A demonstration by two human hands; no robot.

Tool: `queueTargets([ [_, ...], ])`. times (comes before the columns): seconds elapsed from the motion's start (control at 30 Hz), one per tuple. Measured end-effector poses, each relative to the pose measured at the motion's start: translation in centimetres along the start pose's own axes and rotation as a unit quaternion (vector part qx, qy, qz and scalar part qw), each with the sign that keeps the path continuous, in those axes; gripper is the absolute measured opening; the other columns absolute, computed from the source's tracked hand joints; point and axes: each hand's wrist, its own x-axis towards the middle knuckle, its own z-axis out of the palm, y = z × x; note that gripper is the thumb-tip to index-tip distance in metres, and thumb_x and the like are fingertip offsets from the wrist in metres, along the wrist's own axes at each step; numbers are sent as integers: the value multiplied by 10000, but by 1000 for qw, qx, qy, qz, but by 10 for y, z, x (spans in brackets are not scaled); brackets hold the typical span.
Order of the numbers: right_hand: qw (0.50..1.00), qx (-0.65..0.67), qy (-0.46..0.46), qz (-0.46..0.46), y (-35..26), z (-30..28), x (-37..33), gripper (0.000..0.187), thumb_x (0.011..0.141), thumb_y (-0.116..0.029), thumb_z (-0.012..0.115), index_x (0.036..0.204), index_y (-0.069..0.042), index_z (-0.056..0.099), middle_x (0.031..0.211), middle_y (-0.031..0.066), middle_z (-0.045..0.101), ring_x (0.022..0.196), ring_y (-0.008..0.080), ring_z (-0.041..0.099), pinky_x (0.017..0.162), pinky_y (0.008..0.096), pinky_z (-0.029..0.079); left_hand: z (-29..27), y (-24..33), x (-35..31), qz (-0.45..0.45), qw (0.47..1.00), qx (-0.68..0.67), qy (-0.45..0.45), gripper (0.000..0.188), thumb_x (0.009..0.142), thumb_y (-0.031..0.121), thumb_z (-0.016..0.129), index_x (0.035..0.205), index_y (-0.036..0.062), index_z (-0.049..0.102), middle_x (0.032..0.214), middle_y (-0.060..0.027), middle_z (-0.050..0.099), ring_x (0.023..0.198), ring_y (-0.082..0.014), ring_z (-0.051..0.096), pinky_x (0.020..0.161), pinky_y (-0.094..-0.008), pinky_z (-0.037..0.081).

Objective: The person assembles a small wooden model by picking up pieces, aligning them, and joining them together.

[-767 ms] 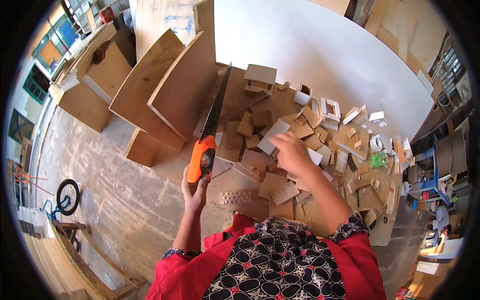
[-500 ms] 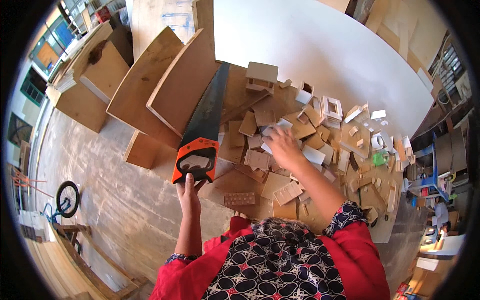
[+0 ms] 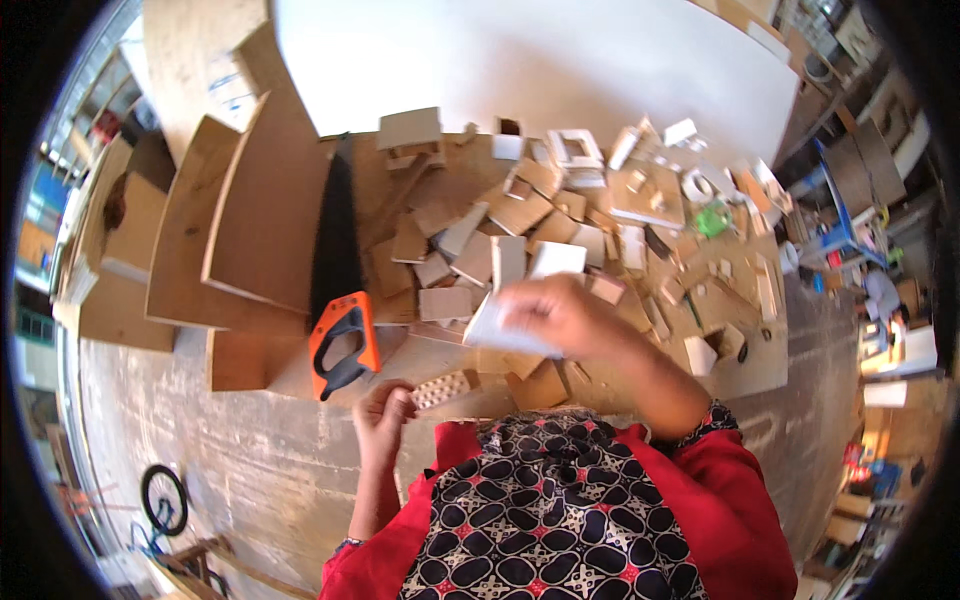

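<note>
My right hand [image 3: 560,315], slightly blurred, is closed over a flat white panel [image 3: 482,328] above the heap of offcuts; its fingertips are partly hidden. Lower left, at the table's near edge, the curled fingers and thumb of my left hand [image 3: 383,418] pinch the end of a small wooden block with rows of light bumps [image 3: 442,390]. Beyond that hand lies a handsaw with an orange and black handle [image 3: 368,335], its dark blade [image 3: 337,230] pointing away, beside upright curved wooden boards [image 3: 265,200].
Wood offcuts [image 3: 520,212] cover the middle of the table. A small wooden box [image 3: 410,130], a white frame-shaped piece [image 3: 577,152] and a green item [image 3: 713,218] lie farther back. Behind them stands a large white panel [image 3: 620,70]. A bicycle wheel [image 3: 164,498] shows lower left.
My left hand has let go of the handsaw, now lying down, and has taken the bumpy block. My right hand has drawn the white panel nearer. The view has shifted.
</note>
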Motion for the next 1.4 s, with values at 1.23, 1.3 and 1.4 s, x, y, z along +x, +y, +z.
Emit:
queueTargets([
  [1.23, 885, 191, 302, 299, 142, -210, -400, 183, 851, -110, 689, 1007, -15, 680, 872, -10, 661, 756, 45, 568, 649, 203, 448, 428, -44, -89, -13, 984, 53, -168, 123, 843, 46, 698, 920, -48, 676, 790, -35, 672, 717, -81, 607, 685, -217, 497],
  [1.3, 889, 203, 294, 286, 148, -211, -399, 178, 852, -117, 689, 1003, -22, 682, 873, -14, 660, 764, 43, 571, 647, 203, 450, 428, -46, -91, -12, 986, 63, -151, 137, 846, 57, 697, 933, -47, 679, 802, -39, 676, 730, -85, 612, 694, -223, 499],
  [1.4, 892, 203, 290, 280, 155, -212, -398, 176, 857, -127, 686, 1003, -29, 683, 876, -17, 661, 772, 42, 574, 643, 203, 453, 431, -41, -92, -4, 985, 96, -141, 152, 851, 69, 692, 949, -46, 681, 811, -43, 681, 741, -86, 617, 701, -228, 501],
])
